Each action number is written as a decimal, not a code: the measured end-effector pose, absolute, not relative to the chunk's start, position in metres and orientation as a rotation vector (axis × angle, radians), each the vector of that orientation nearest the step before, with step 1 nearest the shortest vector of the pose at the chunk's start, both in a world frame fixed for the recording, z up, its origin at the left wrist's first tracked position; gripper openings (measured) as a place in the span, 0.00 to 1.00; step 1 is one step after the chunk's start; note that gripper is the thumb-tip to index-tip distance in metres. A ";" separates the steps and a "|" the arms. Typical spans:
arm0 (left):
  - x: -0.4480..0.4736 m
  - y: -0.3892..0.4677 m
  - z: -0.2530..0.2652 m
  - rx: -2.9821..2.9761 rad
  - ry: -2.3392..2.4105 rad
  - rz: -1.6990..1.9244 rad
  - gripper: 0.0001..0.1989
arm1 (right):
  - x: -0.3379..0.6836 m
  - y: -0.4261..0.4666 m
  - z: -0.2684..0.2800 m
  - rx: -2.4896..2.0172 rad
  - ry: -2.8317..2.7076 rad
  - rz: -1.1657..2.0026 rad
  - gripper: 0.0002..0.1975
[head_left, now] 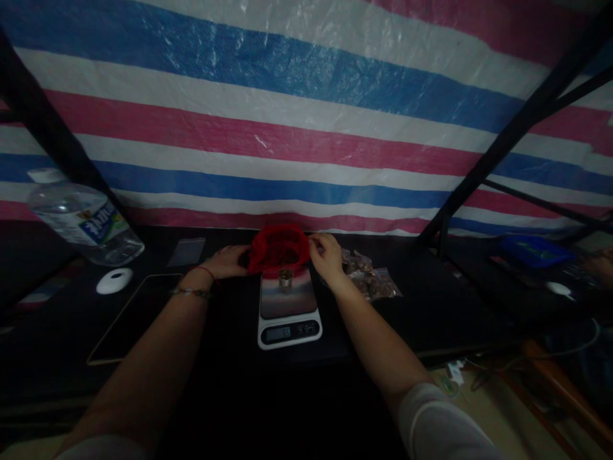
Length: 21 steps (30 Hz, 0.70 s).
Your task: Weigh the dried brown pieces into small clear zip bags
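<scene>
A red plastic bag (pixel 302 246), its mouth open toward me, sits at the far end of a white kitchen scale (pixel 290 301). My left hand (pixel 227 260) is at the bag's left edge, its fingertips partly hidden in shadow and seeming to grip the rim. My right hand (pixel 327 254) pinches the right edge of the bag. On the scale's plate, just in front of the bag, stands a small metal cup (pixel 285 278). Digits are lit on the scale's display (pixel 278 333). What lies inside the bag is too dark to make out.
Small clear packets (pixel 378 284) of brown bits lie right of my right hand. To the left are a tablet (pixel 138 316), a white mouse (pixel 114 280), a flat clear bag (pixel 186 252) and a large bottle (pixel 86 217). Another person's hand (pixel 601 263) shows at far right.
</scene>
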State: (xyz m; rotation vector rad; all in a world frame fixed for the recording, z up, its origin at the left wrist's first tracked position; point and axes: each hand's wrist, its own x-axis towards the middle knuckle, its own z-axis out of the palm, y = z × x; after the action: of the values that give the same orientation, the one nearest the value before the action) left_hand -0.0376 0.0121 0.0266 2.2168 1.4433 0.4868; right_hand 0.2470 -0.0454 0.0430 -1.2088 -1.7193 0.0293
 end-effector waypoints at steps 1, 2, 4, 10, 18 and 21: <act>-0.038 0.012 0.024 2.246 1.418 0.469 0.35 | 0.247 -0.048 0.039 -1.214 -1.730 0.032 0.09; -0.039 0.012 0.022 2.278 1.399 0.447 0.35 | 0.248 -0.051 0.036 -1.218 -1.742 0.030 0.09; -0.044 0.014 0.018 2.321 1.405 0.422 0.37 | 0.249 -0.056 0.034 -1.222 -1.764 0.023 0.09; -0.072 0.018 0.010 2.307 1.450 0.334 0.44 | 0.253 -0.063 0.036 -1.214 -1.772 -0.009 0.10; -0.082 0.016 0.012 2.226 1.452 0.448 0.45 | 0.248 -0.067 0.037 -1.133 -1.801 -0.067 0.09; -0.073 0.009 0.025 2.249 1.561 0.639 0.43 | 0.246 -0.069 0.040 -1.113 -1.815 -0.043 0.09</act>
State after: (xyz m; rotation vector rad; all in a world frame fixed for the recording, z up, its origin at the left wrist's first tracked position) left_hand -0.0727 0.0087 0.0250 2.2488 1.5605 0.6392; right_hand 0.2460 -0.0692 0.0399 -1.1131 -1.8154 -0.0432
